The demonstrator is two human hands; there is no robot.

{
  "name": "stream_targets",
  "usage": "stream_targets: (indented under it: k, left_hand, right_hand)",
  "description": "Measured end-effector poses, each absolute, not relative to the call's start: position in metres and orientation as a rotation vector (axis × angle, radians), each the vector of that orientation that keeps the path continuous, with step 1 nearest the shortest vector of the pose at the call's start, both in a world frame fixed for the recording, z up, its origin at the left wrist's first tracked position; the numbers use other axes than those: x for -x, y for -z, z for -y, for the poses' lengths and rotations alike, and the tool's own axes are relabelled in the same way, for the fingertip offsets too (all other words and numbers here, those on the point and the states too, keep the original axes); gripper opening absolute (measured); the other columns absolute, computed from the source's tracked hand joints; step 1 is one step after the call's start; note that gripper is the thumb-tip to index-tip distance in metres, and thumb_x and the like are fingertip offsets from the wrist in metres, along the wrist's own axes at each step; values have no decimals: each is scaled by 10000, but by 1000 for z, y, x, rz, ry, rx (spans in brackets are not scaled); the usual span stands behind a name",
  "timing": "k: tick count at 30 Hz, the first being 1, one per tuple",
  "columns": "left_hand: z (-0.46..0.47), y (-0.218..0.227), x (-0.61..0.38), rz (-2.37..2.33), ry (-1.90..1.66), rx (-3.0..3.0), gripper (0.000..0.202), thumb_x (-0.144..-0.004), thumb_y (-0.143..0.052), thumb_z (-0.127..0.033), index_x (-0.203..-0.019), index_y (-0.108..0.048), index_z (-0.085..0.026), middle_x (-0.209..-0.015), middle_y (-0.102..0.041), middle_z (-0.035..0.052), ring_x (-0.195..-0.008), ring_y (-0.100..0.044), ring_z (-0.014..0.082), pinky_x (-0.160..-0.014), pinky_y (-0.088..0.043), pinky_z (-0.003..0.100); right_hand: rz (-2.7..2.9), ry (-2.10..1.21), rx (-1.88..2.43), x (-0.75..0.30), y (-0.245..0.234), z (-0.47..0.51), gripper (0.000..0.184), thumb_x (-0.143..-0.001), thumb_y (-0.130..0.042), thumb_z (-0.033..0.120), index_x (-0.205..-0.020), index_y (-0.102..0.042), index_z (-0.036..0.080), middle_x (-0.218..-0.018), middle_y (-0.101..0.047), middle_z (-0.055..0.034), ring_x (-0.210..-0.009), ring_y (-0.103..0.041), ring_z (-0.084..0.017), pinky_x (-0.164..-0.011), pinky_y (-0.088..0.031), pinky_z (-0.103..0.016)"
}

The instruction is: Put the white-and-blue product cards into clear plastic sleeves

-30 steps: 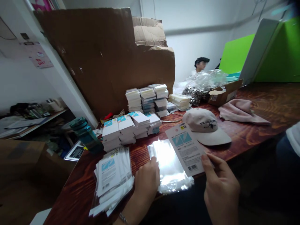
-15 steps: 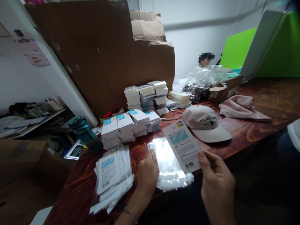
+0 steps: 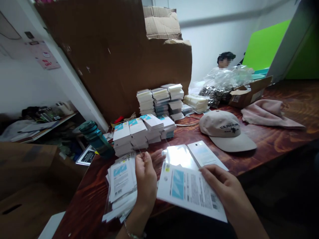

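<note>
My right hand pinches a white printed card with a blue picture and a barcode, held almost flat and turned sideways above the wooden table's near edge. My left hand is closed, thumb against fingers, on the edge of a clear plastic sleeve lifted just beyond the card. A second pale card lies under the sleeves to the right. A loose pile of bagged cards lies left of my left hand.
Stacks of cards stand mid-table, taller stacks behind, against a big cardboard sheet. A beige cap, a pink cloth, a small carton and a plastic bag lie right. A teal bottle stands left. A person's head shows beyond.
My right hand has lowered the card from upright to nearly flat and sideways, closer to me. My left hand has risen off the sleeve stack with a sleeve pinched in it.
</note>
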State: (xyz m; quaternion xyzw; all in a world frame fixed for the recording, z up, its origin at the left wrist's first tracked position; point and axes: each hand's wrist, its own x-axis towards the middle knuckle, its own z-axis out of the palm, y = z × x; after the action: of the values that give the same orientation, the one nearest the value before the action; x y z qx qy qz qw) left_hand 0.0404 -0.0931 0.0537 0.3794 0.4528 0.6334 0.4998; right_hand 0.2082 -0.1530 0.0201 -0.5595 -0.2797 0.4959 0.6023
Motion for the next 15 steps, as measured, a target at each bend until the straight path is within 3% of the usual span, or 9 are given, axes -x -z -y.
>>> stream_targets:
  k: [3, 8, 15]
  left_hand:
    - [99, -66, -37, -1031, -1527, -785, 192, -893, -526, -387, -934, -433, -224, -1028, -716, 85, -893, -709, 208, -733, -576, 332]
    - [109, -72, -33, -1005, -1499, -719, 176, -896, -530, -355, -973, -475, -206, -1062, -710, 124, -943, -702, 228, -730, -589, 320]
    - [117, -76, -24, -958, -1491, -683, 169, -884, -560, -306, -1013, -494, -220, -1115, -697, 109, -951, -701, 203, -754, -585, 286]
  right_hand:
    - [733, -1248, 1293, -205, -20, 151, 374, -676, -708, 545, -759, -658, 184, -580, -646, -15, -516, -593, -180, -445, -412, -241]
    - [790, -1064, 1398, -202, -22, 150, 373, -697, -698, 535, -827, -672, 186, -658, -666, -24, -575, -594, -175, -478, -421, -239]
    - [955, -1119, 1432, -210, -26, 156, 347, -736, -646, 543, -748, -659, 196, -594, -640, -8, -528, -564, -160, -451, -381, -235]
